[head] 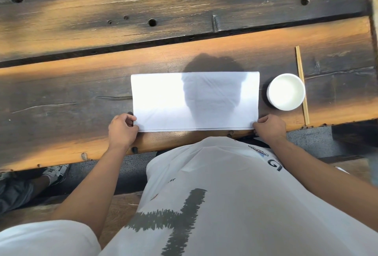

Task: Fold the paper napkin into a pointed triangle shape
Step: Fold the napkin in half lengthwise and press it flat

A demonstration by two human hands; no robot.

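Observation:
A white napkin [163, 100] lies flat on the wooden table [81, 92] as a wide rectangle, two layers showing along its near edge. My left hand [122, 131] pinches the near left corner. My right hand [270, 127] pinches the near right corner. Both hands rest at the table's near edge, fingers closed on the napkin. A head's shadow falls across the middle of the napkin.
A white bowl [286, 91] stands just right of the napkin. A pair of wooden chopsticks [301, 83] lies lengthwise beyond the bowl. The table's near edge [184, 143] runs close under my hands. A shoe [57, 173] shows on the floor, lower left.

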